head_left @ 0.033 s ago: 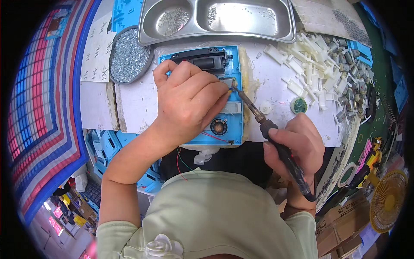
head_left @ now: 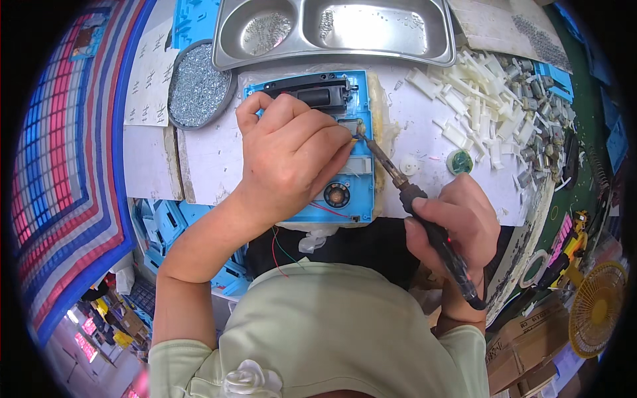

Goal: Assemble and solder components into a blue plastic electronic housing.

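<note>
In my right hand is a black-handled soldering iron, slanting up and left. Its tip meets a small metal part, apparently a motor, inside a blue plastic housing. My left hand lies over the housing, fingertips pinched right beside the iron's tip; what they hold is mostly hidden, though a thin yellowish end shows there. The housing also carries a black roller-like unit, a whitish clear strip and a round black speaker-like part. Red and green wires hang over the near edge.
A steel tray with small metal bits stands at the back, beside a dark dish of screws. White plastic parts and small motors are heaped at right, near a small green round container. Blue housings lie lower left.
</note>
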The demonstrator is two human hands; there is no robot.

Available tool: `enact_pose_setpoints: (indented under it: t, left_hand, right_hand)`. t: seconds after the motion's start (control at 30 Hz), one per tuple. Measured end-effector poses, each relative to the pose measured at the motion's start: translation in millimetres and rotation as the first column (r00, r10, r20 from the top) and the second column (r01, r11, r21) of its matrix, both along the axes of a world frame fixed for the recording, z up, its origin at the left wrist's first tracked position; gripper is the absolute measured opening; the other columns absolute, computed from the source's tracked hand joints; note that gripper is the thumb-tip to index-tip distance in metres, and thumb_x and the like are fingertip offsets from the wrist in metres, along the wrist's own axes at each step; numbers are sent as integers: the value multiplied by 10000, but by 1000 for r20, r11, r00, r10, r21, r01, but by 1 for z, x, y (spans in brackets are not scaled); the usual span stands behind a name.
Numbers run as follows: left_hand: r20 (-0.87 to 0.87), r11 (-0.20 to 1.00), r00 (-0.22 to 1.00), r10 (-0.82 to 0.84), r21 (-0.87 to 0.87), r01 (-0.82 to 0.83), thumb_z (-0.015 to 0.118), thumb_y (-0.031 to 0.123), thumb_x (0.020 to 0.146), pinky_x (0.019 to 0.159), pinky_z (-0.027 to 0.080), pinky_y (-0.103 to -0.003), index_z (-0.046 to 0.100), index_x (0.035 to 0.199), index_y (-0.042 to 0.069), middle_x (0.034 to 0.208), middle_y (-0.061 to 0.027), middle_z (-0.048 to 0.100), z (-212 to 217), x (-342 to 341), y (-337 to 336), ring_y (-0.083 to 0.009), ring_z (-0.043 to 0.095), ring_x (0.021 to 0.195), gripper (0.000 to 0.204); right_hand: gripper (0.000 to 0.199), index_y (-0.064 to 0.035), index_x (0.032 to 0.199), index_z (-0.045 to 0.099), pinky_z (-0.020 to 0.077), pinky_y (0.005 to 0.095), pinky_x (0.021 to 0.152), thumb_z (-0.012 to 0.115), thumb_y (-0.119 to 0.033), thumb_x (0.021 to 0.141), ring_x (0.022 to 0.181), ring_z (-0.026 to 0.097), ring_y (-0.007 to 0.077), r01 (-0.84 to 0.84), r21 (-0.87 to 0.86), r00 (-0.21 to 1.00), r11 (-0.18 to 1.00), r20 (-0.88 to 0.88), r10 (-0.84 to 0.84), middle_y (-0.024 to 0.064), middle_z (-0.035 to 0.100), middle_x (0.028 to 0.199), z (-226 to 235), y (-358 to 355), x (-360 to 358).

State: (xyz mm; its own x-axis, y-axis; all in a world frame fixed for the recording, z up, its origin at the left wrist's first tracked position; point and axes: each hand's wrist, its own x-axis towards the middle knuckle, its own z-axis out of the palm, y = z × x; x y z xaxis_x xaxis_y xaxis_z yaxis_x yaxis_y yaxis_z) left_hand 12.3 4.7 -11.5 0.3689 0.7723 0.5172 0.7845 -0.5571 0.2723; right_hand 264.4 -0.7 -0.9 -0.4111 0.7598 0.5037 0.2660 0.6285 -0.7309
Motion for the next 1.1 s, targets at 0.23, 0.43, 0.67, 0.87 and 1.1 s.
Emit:
enact_pose_setpoints:
  t: [0.23,0.43,0.67,0.87,1.1]
  left_hand:
    - [-4,1000,1000,-7,3,7,828,124,686,827,331,-417,707,862,117,849,27,669,-1,0,1,-185,595,802,214]
    - [-4,1000,1000,-4,6,4,830,125,685,830,331,-413,703,856,118,844,27,667,0,0,0,-183,593,796,213]
    - [-1,1000,1000,-3,6,3,831,124,686,834,330,-412,698,850,119,835,28,661,0,0,1,-181,586,785,212]
    - [-6,1000,1000,1,-1,-1,828,127,691,836,330,-413,696,848,122,837,29,662,0,0,0,-181,586,787,206]
    - [-11,1000,1000,1,-11,-1,829,130,698,838,330,-413,695,853,121,837,29,661,1,0,0,-182,585,786,205]
  right_hand:
    - [389,-67,978,702,363,322,487,837,40,630,542,476,209,17,6,1000,1000,7,-17,32,506,639,3,2,1]
    - [389,-63,997,697,356,326,490,837,35,647,539,472,214,6,2,1000,1000,-11,-6,36,506,639,4,1,5]
    - [375,-45,995,701,360,321,495,838,32,654,545,480,213,11,5,999,1000,-35,-11,39,518,642,3,1,6]
    - [366,-37,989,700,363,321,495,834,38,657,541,482,211,15,4,999,1000,-40,-15,39,520,640,3,1,6]
    - [354,-41,983,695,365,319,495,825,40,664,539,484,216,18,7,999,1000,-27,-18,42,516,634,3,1,8]
